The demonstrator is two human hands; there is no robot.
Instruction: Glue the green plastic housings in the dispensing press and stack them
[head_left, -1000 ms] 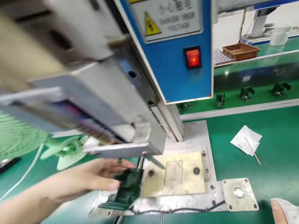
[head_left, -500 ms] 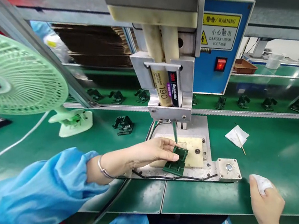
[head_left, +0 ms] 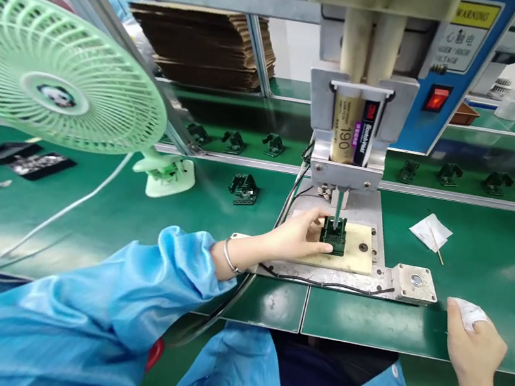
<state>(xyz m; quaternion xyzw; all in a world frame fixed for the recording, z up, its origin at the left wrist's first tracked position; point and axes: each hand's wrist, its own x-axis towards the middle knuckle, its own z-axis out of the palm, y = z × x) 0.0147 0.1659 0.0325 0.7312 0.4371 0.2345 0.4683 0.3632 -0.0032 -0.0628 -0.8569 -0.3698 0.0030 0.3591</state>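
1. While the left hand (head_left: 297, 234) grips a dark green part (head_left: 333, 240) from its left side, thumb at the near edge and fingers toward the far one, the part sits on the cream plate (head_left: 352, 263), which lies on a metal base (head_left: 369, 213).
2. Straight above the part, a thin nozzle (head_left: 338, 208) points down from a cartridge (head_left: 351, 130) held upright in a metal bracket; its tip overlaps the part in the view, and whether the two touch cannot be told.
3. Closed around a crumpled white tissue (head_left: 469, 313), the right hand (head_left: 476, 348) is above or on the near right of the table (head_left: 501, 273), just beside the block with a round button (head_left: 426, 290) but apart from it.
4. A black cable (head_left: 328, 286) runs along the near edge of the base toward that block.
5. Beyond the right hand, a folded white paper (head_left: 424, 226) lies on the table with a thin stick (head_left: 439, 253) across it.
6. To the left of the machine, another dark part (head_left: 244, 189) rests on the table, near a light green fan (head_left: 120, 97).
7. On the blue box (head_left: 410, 132), right of the cartridge, a red switch (head_left: 437, 99) appears lit.
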